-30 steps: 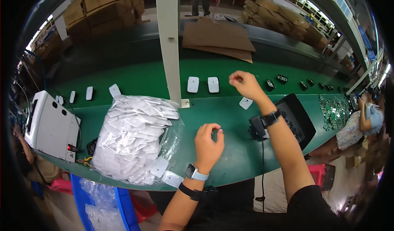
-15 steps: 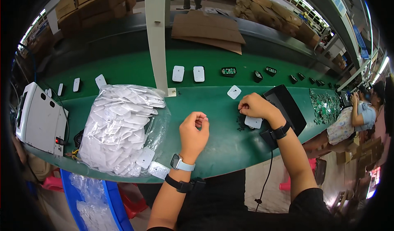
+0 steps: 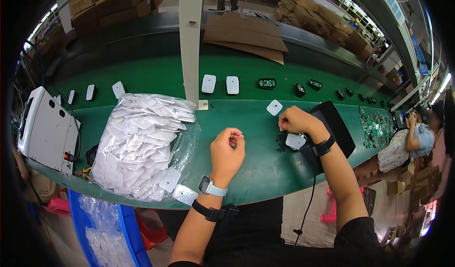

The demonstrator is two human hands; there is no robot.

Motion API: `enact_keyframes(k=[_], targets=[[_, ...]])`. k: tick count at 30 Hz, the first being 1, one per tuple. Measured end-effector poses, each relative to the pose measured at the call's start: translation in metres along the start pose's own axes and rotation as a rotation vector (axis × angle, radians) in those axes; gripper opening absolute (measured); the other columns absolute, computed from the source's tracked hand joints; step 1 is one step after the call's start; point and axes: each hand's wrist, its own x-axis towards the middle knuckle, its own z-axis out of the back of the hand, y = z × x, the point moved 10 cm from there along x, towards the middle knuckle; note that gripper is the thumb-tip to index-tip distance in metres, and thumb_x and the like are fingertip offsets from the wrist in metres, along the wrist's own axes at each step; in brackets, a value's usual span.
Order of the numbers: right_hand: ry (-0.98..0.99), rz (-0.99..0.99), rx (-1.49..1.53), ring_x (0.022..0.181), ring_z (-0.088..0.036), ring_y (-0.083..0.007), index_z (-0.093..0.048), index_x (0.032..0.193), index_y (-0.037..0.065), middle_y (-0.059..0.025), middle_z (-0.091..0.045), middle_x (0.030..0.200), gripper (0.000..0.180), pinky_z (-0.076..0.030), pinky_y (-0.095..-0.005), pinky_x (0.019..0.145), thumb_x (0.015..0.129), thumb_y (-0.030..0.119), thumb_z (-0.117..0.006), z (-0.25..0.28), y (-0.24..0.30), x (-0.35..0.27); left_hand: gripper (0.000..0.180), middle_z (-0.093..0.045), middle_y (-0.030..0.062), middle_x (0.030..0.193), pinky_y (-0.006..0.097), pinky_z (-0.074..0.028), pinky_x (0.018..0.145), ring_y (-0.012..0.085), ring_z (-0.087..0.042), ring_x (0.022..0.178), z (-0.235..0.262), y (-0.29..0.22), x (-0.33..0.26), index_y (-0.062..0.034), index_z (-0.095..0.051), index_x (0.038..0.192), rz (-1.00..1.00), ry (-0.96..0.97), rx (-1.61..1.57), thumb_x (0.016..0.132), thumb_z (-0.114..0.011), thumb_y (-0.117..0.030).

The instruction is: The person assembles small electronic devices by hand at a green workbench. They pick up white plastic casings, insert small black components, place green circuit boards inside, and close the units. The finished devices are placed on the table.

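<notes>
My left hand (image 3: pixel 228 153) hovers over the green table to the right of a bag of white plates. Its fingers are curled with the tips against the thumb; anything between them is too small to make out. My right hand (image 3: pixel 297 120) is pinched above small dark pieces (image 3: pixel 281 143), and what its fingertips hold is hidden. Beneath its wrist lies a white rounded plate (image 3: pixel 295 141) that seems to sit on a small unit. Just beyond the right hand, another white plate (image 3: pixel 274 107) with a dark spot lies flat.
A clear bag (image 3: pixel 137 148) heaped with white plates covers the left. Beside it stands a white machine (image 3: pixel 47 132). White-topped units (image 3: pixel 209 84) and open black cases (image 3: pixel 267 83) line the far strip. A black tray (image 3: pixel 339 127), circuit boards (image 3: pixel 376 127) and a co-worker (image 3: pixel 400 141) are rightward.
The whole view has shifted slightly. Both hands keep nearly the same poses and places over the table; nothing has visibly been picked up or put down.
</notes>
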Motion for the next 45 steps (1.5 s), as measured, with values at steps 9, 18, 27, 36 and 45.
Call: enact_keyframes(k=[9,18,27,36,45], targets=[[0.040,-0.032,-0.028,0.066,-0.069,-0.0261,-0.073,0.076,0.001,-0.0134,-0.071,0.072,0.007,-0.054,-0.0357,0.063,0.073,0.007,-0.071,-0.001,-0.001,0.003,0.006,-0.068,0.0057,0.078,0.024,-0.050,0.064,0.0098,-0.061,0.067,0.000,-0.003,0.000,0.0026,-0.066,0.091,-0.004,-0.002,0.014,0.088,-0.069,-0.001],[-0.125,0.081,-0.198,0.064,-0.065,-0.0403,-0.069,0.072,0.000,-0.0234,-0.066,0.074,0.015,-0.052,-0.0452,0.062,0.076,0.014,-0.067,0.014,0.009,0.006,0.006,-0.067,0.0079,0.076,0.027,-0.050,0.061,0.0133,-0.063,0.066,-0.001,-0.014,-0.001,0.0002,-0.066,0.092,-0.122,-0.044,0.090,0.088,-0.070,-0.003],[-0.220,0.268,0.590,0.069,-0.064,-0.0112,-0.072,0.088,-0.003,-0.0065,-0.070,0.076,0.012,-0.052,-0.0265,0.066,0.085,0.008,-0.074,-0.005,0.107,-0.004,0.010,-0.066,0.0127,0.082,0.039,-0.053,0.067,0.0310,-0.066,0.075,0.073,-0.089,-0.059,-0.0029,-0.066,0.091,-0.266,0.206,0.634,0.081,-0.067,-0.003],[-0.145,0.354,0.767,0.066,-0.059,-0.0109,-0.071,0.088,-0.001,-0.0049,-0.067,0.073,0.009,-0.048,-0.0270,0.060,0.085,0.008,-0.073,-0.063,0.130,0.009,0.041,-0.059,0.0179,0.120,0.044,-0.054,0.080,0.0377,-0.063,0.097,0.100,-0.065,-0.126,-0.0085,-0.065,0.117,-0.058,0.510,1.095,0.078,-0.078,-0.011],[-0.202,0.361,1.053,0.074,-0.062,-0.0093,-0.070,0.093,-0.002,-0.0037,-0.069,0.083,0.009,-0.052,-0.0247,0.069,0.091,0.007,-0.071,-0.053,0.117,0.001,0.016,-0.064,0.0165,0.119,0.036,-0.057,0.076,0.0291,-0.067,0.101,0.125,-0.051,-0.112,-0.0028,-0.063,0.106,0.011,0.125,0.523,0.091,-0.068,0.000]])
